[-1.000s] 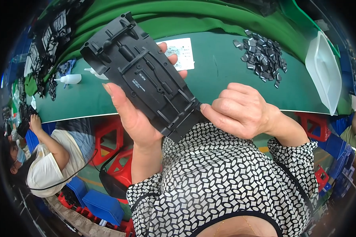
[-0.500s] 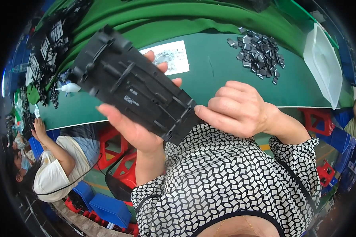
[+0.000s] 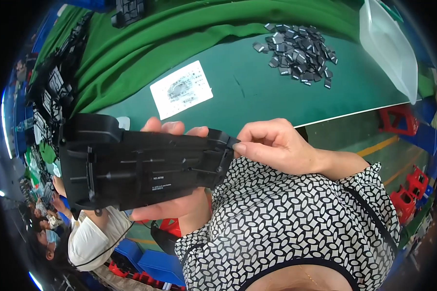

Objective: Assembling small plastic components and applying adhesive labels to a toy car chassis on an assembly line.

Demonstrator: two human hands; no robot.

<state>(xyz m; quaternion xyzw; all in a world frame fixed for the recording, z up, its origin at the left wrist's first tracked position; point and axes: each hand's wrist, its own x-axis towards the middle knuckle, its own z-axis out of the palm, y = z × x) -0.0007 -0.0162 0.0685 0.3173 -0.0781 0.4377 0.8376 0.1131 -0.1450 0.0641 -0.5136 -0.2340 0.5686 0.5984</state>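
Note:
A long black moulded plastic part [image 3: 126, 169] lies nearly level in front of my body, its ribbed side with small white print facing up. My left hand [image 3: 185, 207] is wrapped round it from underneath, thumb along the near edge and fingertips showing over the far edge. At the narrower right end, my right hand [image 3: 277, 150] has its fingers curled, with thumb and forefinger pinching the corner. Whether a smaller piece is also between those fingertips cannot be made out. The part is held up off the table.
A green table [image 3: 257, 97] carries a sheet of stained white paper [image 3: 189, 99] and a pile of small black pieces [image 3: 301, 56]. Beyond are a white tub [image 3: 391, 46], rumpled green cloth [image 3: 179, 41] and heaped black parts [image 3: 53, 92]. A co-worker [image 3: 90, 242] sits at left; a red stool [image 3: 398, 121] stands right.
The black plastic part has turned from a steep diagonal to nearly level, its wide end coming down and left. My right hand stays at its narrow end. The whole view has also shifted.

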